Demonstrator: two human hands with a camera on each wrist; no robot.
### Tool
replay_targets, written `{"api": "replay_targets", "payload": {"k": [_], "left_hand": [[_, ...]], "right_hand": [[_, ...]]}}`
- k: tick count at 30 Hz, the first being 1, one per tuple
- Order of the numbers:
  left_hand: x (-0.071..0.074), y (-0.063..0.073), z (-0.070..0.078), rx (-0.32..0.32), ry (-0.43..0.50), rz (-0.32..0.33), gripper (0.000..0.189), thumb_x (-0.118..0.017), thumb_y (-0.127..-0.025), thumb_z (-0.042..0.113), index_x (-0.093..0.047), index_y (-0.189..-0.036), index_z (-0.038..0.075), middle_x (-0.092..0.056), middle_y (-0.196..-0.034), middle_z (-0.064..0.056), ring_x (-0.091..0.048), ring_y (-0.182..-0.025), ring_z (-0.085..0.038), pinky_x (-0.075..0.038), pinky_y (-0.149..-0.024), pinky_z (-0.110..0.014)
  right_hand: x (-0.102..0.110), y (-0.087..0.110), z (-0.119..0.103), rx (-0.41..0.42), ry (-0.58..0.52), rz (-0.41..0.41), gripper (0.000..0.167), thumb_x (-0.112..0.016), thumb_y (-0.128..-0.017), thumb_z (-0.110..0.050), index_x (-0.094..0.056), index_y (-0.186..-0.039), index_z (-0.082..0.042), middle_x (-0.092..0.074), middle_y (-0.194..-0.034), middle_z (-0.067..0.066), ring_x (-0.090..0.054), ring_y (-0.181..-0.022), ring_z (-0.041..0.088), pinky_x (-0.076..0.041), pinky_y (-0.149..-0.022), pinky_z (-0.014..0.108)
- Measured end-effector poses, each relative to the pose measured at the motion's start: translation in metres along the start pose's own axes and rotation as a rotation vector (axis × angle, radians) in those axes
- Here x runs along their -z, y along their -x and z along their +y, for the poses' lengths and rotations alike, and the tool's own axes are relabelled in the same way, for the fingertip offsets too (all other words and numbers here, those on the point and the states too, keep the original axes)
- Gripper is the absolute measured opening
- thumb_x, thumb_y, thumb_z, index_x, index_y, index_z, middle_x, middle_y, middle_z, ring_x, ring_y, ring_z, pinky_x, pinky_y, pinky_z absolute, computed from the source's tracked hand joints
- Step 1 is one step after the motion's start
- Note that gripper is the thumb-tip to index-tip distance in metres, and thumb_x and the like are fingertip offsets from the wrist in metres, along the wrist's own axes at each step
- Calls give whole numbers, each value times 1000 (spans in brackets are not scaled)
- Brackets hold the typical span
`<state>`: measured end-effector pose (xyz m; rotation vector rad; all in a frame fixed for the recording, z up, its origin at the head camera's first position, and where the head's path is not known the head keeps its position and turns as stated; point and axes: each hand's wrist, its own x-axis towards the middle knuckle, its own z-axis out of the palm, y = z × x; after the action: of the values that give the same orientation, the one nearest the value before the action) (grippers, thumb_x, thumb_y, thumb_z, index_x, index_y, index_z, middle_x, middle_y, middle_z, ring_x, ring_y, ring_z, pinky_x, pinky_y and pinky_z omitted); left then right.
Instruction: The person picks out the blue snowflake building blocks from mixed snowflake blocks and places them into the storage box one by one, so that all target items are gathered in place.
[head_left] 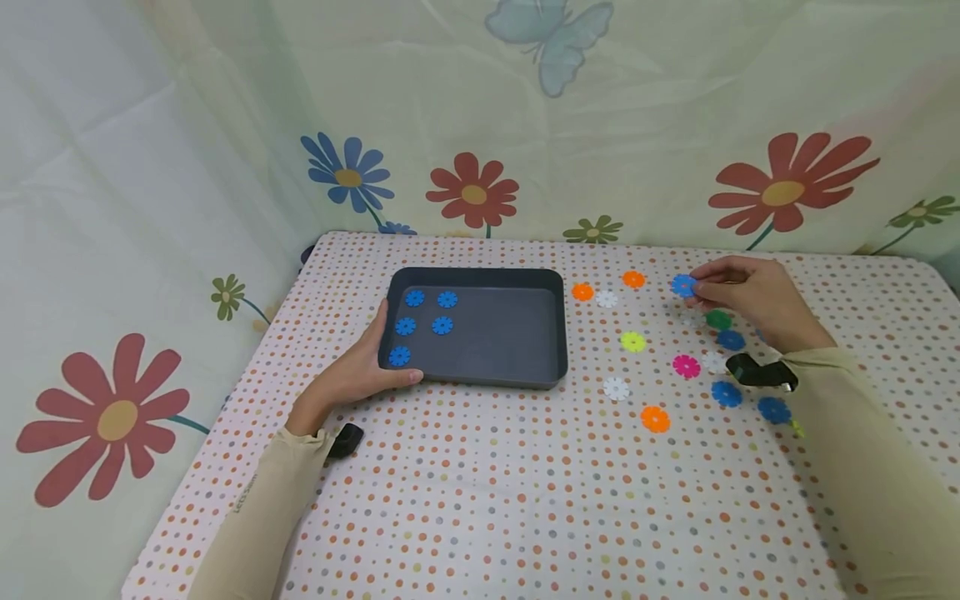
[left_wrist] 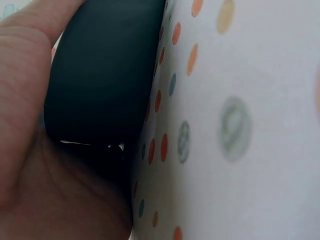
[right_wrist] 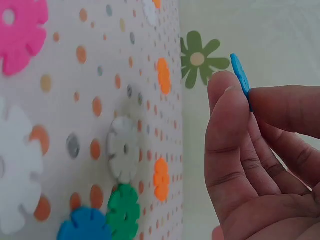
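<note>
Between thumb and fingertips, my right hand (head_left: 761, 302) pinches a blue notched plastic disc (head_left: 682, 286), raised above the table's right side. The right wrist view shows that disc nearly edge-on. My left hand (head_left: 358, 368) grips the near left corner of a dark grey rectangular tray (head_left: 498, 337), thumb along the front rim and fingers at the left wall. Several blue discs (head_left: 442, 325) lie flat in the tray's left part. Below and around the right hand are a green disc (head_left: 718, 320), a blue disc (head_left: 730, 340) and a pink disc (head_left: 686, 366).
More loose discs lie right of the tray, among them an orange disc (head_left: 656, 419), a yellow disc (head_left: 633, 342) and a white disc (head_left: 617, 388). The dotted tablecloth (head_left: 465, 483) covers the table. A flowered curtain (head_left: 630, 167) hangs behind it.
</note>
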<state>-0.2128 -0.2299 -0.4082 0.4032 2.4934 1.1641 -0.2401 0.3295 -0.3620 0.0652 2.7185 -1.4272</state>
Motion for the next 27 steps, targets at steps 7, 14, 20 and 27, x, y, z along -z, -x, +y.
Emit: {"api": "replay_targets", "payload": {"k": [7, 14, 20, 27], "left_hand": [[-1, -2, -2, -10, 4, 3, 137, -82, -89, 61, 22, -169, 22, 18, -177, -3, 5, -163, -31, -16, -125, -65], [1, -2, 0, 10, 2, 4, 138, -82, -88, 62, 22, -170, 22, 19, -177, -3, 6, -163, -32, -16, -124, -66], [2, -3, 0, 4, 8, -5, 138, -82, -89, 62, 23, -169, 22, 21, -176, -2, 7, -163, -31, -15, -125, -66], [2, -2, -1, -3, 8, -8, 137, -81, -89, 62, 23, -169, 22, 22, -176, -2, 7, -163, -31, -15, -125, -65]], "right_hand": [[-12, 2, -16, 13, -33, -25, 41, -66, -110, -21, -60, -137, 8, -74, -100, -11, -72, -88, 6, -59, -80, 22], [-24, 2, -32, 37, -76, -69, 40, -68, -109, -22, -62, -137, 6, -77, -97, -12, -73, -90, 12, -59, -82, 27], [-32, 0, -40, 40, -109, -96, 39, -68, -109, -19, -62, -137, 6, -78, -100, -7, -74, -92, 15, -59, -83, 29], [-47, -3, -45, 33, -102, -109, 36, -68, -109, -17, -64, -134, 7, -78, -102, -1, -74, -92, 20, -60, -84, 30]]}}
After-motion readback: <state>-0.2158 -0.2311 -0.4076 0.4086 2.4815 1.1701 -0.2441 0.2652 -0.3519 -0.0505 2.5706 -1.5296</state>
